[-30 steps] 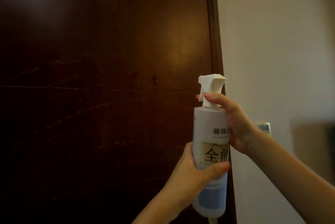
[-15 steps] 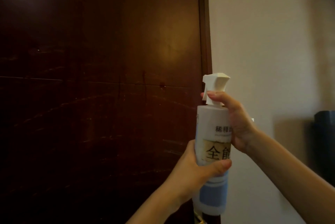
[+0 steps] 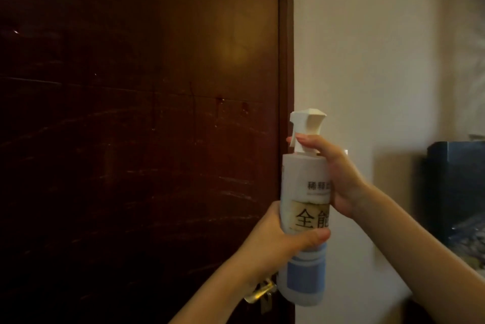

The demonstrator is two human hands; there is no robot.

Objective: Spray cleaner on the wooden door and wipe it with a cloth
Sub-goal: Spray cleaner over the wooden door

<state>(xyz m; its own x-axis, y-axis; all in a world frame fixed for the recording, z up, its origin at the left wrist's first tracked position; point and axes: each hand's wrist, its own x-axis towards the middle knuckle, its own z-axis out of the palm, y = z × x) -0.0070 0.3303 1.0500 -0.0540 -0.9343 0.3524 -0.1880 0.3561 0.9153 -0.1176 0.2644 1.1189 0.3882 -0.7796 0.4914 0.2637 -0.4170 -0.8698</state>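
- White plastic is forming the spray bottle (image 3: 304, 192), which is standing upright in mid-air just in front of the right edge of the wooden door (image 3: 131, 140), its trigger head (image 3: 307, 124) pointing at the dark panel.
- By its look the bottle is handling as a stiff, smooth-sided thing of moderate weight. I judge it is getting slippery wherever cleaner is wetting it, so the sound places to take hold are round the middle of the body and at the neck under the trigger.
- The left hand (image 3: 283, 242) is wrapping closely round the lower middle of the body, thumb lying across the printed label, and is bearing the weight from below.
- The right hand (image 3: 338, 174) is curling round the neck from behind, with the forefinger (image 3: 304, 138) lying across the trigger; in this dim view it is hard to say whether the trigger is being squeezed.
- Pale streaks and a few drips are glinting on the door panel beside the nozzle.
- A brass door handle (image 3: 259, 294) is showing just under the left wrist, and no cloth is showing anywhere in the head view.
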